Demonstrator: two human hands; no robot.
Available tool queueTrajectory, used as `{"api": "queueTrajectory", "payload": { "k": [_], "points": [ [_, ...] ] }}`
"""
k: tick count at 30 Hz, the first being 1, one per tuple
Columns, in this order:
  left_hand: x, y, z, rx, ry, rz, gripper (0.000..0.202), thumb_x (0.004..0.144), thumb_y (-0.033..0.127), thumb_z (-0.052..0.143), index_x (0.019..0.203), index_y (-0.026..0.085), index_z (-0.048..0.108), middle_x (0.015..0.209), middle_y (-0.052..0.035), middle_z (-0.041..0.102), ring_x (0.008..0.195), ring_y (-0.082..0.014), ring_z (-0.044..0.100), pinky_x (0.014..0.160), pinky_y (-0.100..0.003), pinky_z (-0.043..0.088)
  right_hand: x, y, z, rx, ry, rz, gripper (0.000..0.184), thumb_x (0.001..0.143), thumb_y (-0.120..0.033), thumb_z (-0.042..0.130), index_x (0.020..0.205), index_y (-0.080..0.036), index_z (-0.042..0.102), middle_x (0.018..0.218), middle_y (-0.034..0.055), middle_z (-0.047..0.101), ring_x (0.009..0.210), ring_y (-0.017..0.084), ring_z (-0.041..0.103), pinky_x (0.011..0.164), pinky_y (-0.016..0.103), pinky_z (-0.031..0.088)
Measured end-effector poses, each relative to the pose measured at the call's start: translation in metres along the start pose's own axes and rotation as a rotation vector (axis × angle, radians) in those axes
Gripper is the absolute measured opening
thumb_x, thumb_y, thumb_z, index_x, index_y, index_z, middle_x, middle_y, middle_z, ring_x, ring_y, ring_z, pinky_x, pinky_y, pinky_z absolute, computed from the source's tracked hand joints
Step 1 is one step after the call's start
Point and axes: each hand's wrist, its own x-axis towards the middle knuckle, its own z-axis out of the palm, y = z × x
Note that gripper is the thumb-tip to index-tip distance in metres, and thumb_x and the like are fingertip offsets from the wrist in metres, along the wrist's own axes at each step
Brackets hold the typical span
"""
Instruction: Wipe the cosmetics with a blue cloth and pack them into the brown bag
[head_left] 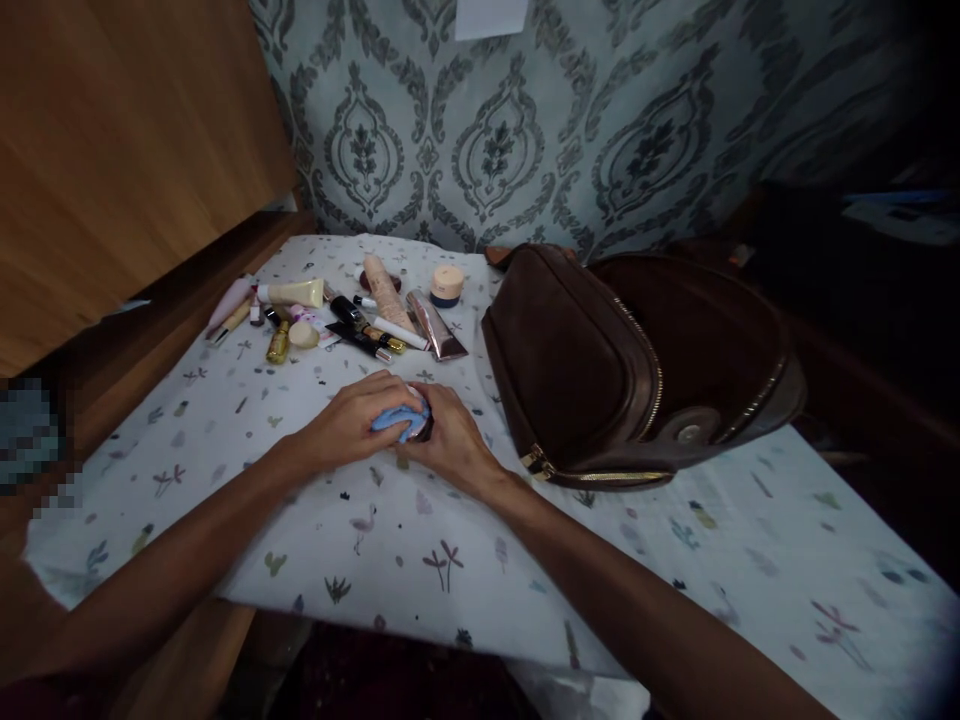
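Note:
Both hands meet over the middle of the table. My left hand [352,420] is closed on a light blue cloth [400,418], which presses against a small dark, round-looking item [424,430]. My right hand [454,440] grips that item from the other side; fingers and cloth hide most of it, so its kind cannot be made out. Just beyond lie loose cosmetics: a brown-pink tube [436,325], a beige bottle [387,292], a cream tube [294,293], a small gold bottle [278,343] and a round jar [447,285].
A dark brown leather backpack [570,350] with gold zips lies on the right of the table. White printed cloth [405,560] covers the tabletop. Patterned wallpaper [495,130] rises behind, and a wooden cabinet [135,140] stands at the left.

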Motion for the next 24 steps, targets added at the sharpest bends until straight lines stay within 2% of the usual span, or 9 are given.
{"api": "queueTrajectory", "payload": {
  "k": [4, 8, 11, 15, 20, 24],
  "points": [
    [0.002, -0.004, 0.008, 0.122, 0.079, -0.011, 0.023, 0.098, 0.028, 0.045, 0.104, 0.018, 0.065, 0.096, -0.0074, 0.066, 0.093, -0.0213, 0.057, 0.084, -0.035, 0.046, 0.002, 0.002, 0.002, -0.006, 0.021, -0.014, 0.056, 0.065, -0.036, 0.084, 0.112, -0.017, 0.061, 0.109, 0.0112, 0.067, 0.104, 0.031, 0.061, 0.089, 0.046, 0.049],
    [-0.001, -0.016, -0.002, 0.226, 0.101, -0.119, 0.023, 0.097, 0.029, 0.044, 0.1, 0.018, 0.065, 0.096, -0.0062, 0.065, 0.095, -0.0223, 0.057, 0.083, -0.035, 0.045, 0.002, 0.001, 0.001, -0.011, 0.013, -0.027, 0.061, 0.062, -0.04, 0.087, 0.113, -0.018, 0.061, 0.111, 0.011, 0.068, 0.106, 0.031, 0.06, 0.092, 0.048, 0.047],
    [-0.005, -0.022, -0.015, 0.213, 0.035, -0.187, 0.02, 0.095, 0.03, 0.048, 0.097, 0.019, 0.064, 0.094, -0.0041, 0.065, 0.09, -0.0209, 0.059, 0.079, -0.034, 0.044, 0.002, -0.001, -0.001, -0.018, 0.004, -0.007, 0.062, 0.065, -0.043, 0.085, 0.116, -0.018, 0.061, 0.114, 0.0119, 0.067, 0.108, 0.032, 0.06, 0.094, 0.049, 0.047],
    [-0.007, -0.025, -0.028, 0.149, -0.073, -0.201, 0.02, 0.093, 0.033, 0.049, 0.096, 0.02, 0.063, 0.092, -0.0031, 0.065, 0.084, -0.019, 0.059, 0.075, -0.032, 0.043, 0.001, -0.004, -0.002, -0.03, -0.008, 0.016, 0.063, 0.062, -0.042, 0.087, 0.115, -0.018, 0.062, 0.112, 0.0114, 0.066, 0.107, 0.031, 0.059, 0.093, 0.048, 0.047],
    [-0.007, -0.024, -0.036, 0.076, -0.167, -0.201, 0.017, 0.09, 0.033, 0.053, 0.096, 0.02, 0.063, 0.092, -0.0018, 0.066, 0.083, -0.0176, 0.059, 0.076, -0.03, 0.043, 0.001, -0.005, -0.002, -0.012, 0.012, 0.005, 0.061, 0.063, -0.04, 0.087, 0.115, -0.02, 0.061, 0.109, 0.0097, 0.062, 0.106, 0.03, 0.058, 0.09, 0.046, 0.049],
    [-0.006, -0.019, -0.038, 0.043, -0.227, -0.147, 0.017, 0.091, 0.032, 0.055, 0.095, 0.02, 0.064, 0.089, -0.0016, 0.064, 0.08, -0.0161, 0.058, 0.073, -0.028, 0.042, 0.0, -0.003, -0.002, -0.025, -0.004, 0.004, 0.061, 0.066, -0.044, 0.085, 0.118, -0.021, 0.061, 0.107, 0.0094, 0.061, 0.104, 0.03, 0.058, 0.09, 0.047, 0.049]
  ]
}}
